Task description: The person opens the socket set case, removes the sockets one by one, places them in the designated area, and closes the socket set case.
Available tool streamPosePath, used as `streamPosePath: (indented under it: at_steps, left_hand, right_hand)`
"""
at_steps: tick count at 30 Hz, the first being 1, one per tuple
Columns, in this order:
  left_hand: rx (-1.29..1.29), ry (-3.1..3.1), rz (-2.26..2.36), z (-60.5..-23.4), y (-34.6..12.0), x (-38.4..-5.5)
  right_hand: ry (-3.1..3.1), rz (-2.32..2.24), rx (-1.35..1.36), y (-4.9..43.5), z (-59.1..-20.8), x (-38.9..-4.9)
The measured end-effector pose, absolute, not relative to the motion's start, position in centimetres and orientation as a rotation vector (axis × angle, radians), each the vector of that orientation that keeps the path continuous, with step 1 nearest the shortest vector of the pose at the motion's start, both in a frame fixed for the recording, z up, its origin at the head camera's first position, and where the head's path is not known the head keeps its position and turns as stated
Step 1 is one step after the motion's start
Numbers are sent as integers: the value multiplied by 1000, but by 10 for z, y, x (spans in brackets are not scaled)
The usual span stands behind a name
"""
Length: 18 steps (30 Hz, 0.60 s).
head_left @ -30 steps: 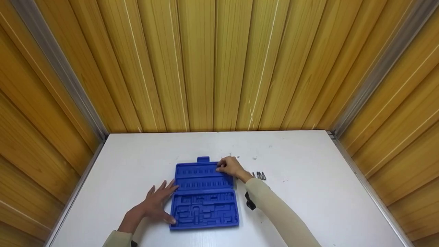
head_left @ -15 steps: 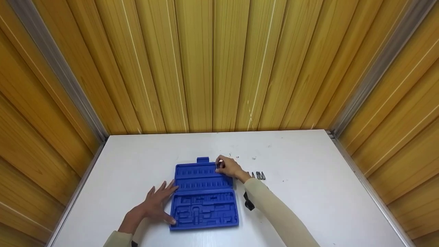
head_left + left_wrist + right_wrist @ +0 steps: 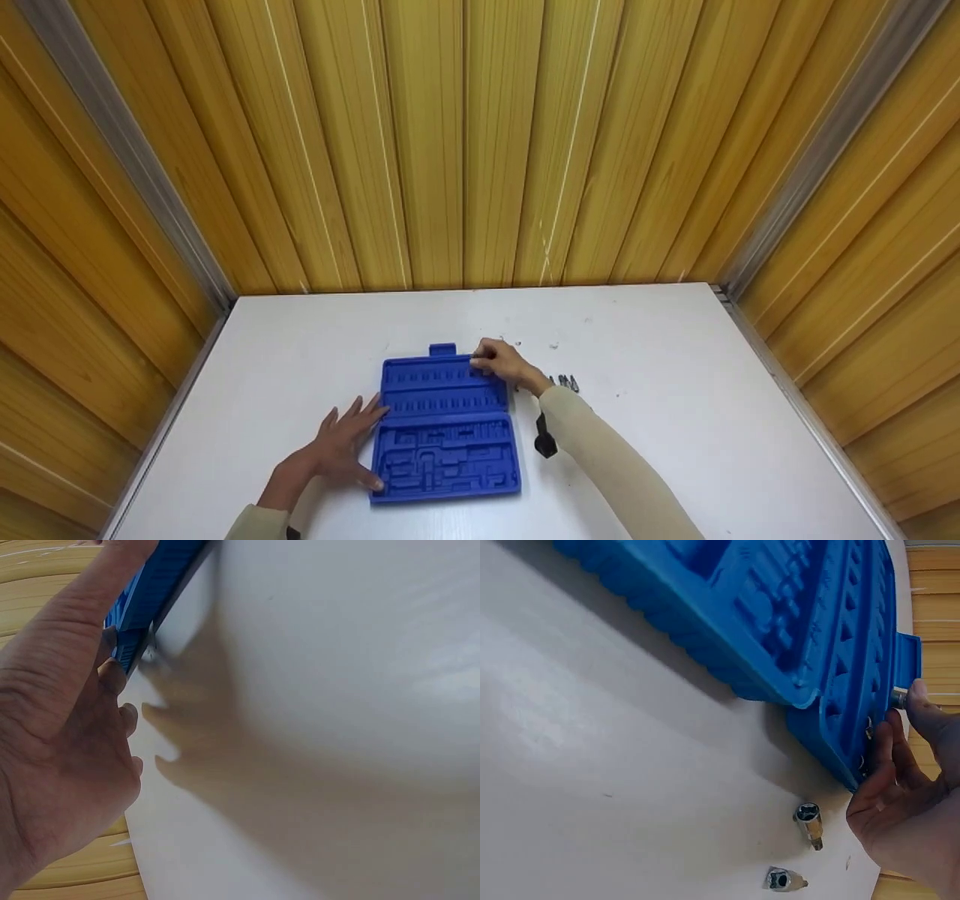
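While our spread left grip [image 3: 345,448] is bracing the case [image 3: 448,418], our right grip [image 3: 501,361] is pinching a socket [image 3: 898,698], ideally aligning with its far slots [image 3: 424,376]

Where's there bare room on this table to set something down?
Right side: the table between the right sleeve, the metal pieces and the right edge, mostly bare. Left side: between the left hand and the left edge. Crowded: the blue case, with the right hand at its far right corner, metal pieces close by.
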<state>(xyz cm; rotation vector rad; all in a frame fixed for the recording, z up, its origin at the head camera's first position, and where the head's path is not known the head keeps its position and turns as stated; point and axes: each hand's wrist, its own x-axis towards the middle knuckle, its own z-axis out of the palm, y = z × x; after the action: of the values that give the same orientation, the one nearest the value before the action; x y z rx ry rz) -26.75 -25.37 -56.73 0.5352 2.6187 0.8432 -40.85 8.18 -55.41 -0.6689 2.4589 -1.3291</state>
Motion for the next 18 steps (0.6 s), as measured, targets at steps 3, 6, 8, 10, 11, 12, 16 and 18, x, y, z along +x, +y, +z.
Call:
streamPosePath:
  at_steps: [3, 6, 8, 10, 11, 12, 16, 18]
  left_hand:
    - [556, 2616, 863, -569, -255, -264]
    - [574, 2615, 880, -568, -256, -262]
    - [573, 2616, 886, -568, -256, -262]
    - [570, 2616, 884, -567, -255, -263]
    - [566, 2616, 879, -567, -255, -263]
    - [563, 2617, 871, -566, -255, -264]
    - [563, 2616, 863, -564, -253, -267]
    - [560, 2614, 882, -564, -252, -265]
  right_hand:
    - [2463, -1391, -623, 85, -550, -409]
    - [2471, -1404, -575, 89, -545, -408]
    - [2448, -1411, -558, 92, -541, -408]
    - [2429, -1411, -566, 97, -537, -408]
    - [2426, -1407, -583, 99, -536, -408]
    - [2421, -1406, -597, 102, -535, -408]
    - [2429, -1394, -668, 113, -533, -406]
    - [2421, -1390, -681, 119, -533, -404]
